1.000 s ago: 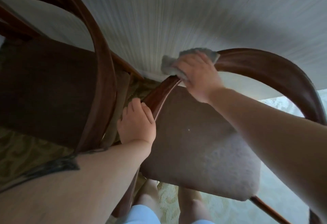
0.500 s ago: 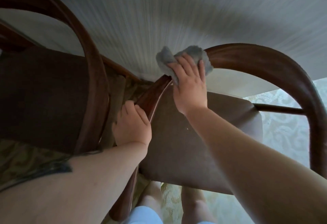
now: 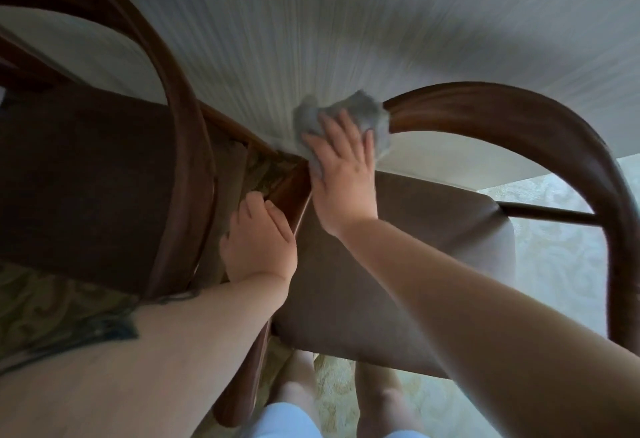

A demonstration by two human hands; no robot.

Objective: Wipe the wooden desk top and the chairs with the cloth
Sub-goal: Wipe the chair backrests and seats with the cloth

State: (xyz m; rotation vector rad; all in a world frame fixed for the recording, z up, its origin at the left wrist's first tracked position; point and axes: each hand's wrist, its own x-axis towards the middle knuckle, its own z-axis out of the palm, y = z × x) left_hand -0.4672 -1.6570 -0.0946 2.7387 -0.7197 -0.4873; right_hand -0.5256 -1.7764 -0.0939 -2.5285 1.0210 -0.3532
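A grey cloth (image 3: pixel 363 112) lies over the top of the curved wooden back (image 3: pixel 519 115) of the chair in front of me, at its left bend. My right hand (image 3: pixel 343 174) presses the cloth onto the rail with fingers spread flat. My left hand (image 3: pixel 258 240) grips the left upright of the same back, just below the cloth. The chair's brown padded seat (image 3: pixel 398 282) shows under both arms. The desk is out of view.
A second chair stands close on the left, its curved back (image 3: pixel 187 147) and dark seat (image 3: pixel 86 178) nearly touching the first. A striped wall (image 3: pixel 346 22) rises right behind both. Patterned carpet (image 3: pixel 554 247) shows at right, my legs (image 3: pixel 298 385) below.
My right hand has slid the cloth left and down along the back's curve, from the top to the left bend. My left hand kept its hold on the upright.
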